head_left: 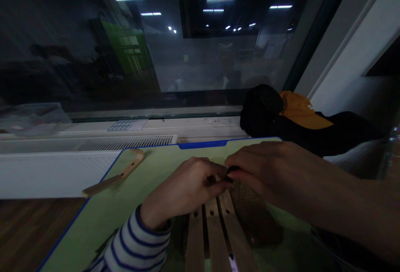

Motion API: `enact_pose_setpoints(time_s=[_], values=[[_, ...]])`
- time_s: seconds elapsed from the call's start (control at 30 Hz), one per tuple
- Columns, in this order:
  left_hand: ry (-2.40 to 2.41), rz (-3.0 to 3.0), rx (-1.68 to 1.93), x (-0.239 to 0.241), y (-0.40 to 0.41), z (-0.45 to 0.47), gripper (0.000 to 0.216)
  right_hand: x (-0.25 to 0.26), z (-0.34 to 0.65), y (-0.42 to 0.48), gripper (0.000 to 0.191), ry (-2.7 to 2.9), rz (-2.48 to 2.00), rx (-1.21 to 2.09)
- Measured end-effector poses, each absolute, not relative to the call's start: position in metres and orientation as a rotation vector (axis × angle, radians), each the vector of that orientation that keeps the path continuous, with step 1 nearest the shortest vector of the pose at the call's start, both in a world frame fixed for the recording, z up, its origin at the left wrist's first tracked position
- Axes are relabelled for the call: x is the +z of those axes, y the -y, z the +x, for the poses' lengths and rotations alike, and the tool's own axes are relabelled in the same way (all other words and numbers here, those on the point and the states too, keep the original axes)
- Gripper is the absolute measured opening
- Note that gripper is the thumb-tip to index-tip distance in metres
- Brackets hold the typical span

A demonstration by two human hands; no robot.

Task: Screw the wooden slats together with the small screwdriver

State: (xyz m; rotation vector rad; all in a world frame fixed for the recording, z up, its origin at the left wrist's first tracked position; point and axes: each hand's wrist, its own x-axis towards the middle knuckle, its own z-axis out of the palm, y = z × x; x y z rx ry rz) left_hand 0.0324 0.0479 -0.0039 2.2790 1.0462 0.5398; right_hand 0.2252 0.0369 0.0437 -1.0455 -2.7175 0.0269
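Note:
My left hand (184,190), in a blue-and-white striped sleeve, is curled with its fingertips pinched at the far end of a slatted wooden piece (208,234) that lies on a green mat (103,209). My right hand (268,176) reaches in from the right, fingers closed on a small dark part (231,170) where the two hands meet. What the left fingers pinch is hidden. A brownish cloth or pad (254,215) lies under my right wrist, beside the slats.
A curved wooden piece (117,176) lies at the mat's far left corner. Behind the mat are a white radiator (87,145) and a dark window. A black garment (265,116) and an orange cap (298,111) sit on the sill at right.

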Motion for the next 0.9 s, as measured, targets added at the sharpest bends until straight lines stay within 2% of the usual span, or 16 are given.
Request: enact_pose_setpoints(time_s=[0.4, 0.6, 0.73, 0.9], values=[[-1.129, 2.293, 0.621, -0.0096, -0.0501, 0.0352, 0.020, 0.0467, 0.2248, -0.0342, 0.011, 2.703, -1.041, 0.056], [-1.113, 2.302, 0.630, -0.0075, -0.0494, 0.0337, 0.017, 0.0482, 0.2257, -0.0347, 0.014, 2.724, -1.024, 0.135], [-1.076, 2.290, 0.602, -0.0061, -0.0494, 0.0334, 0.010, 0.0458, 0.2258, -0.0355, 0.016, 2.720, -1.031, 0.070], [-1.034, 2.250, 0.539, -0.0068, -0.0499, 0.0329, 0.013, 0.0425, 0.2274, -0.0338, 0.007, 2.726, -1.061, 0.006]])
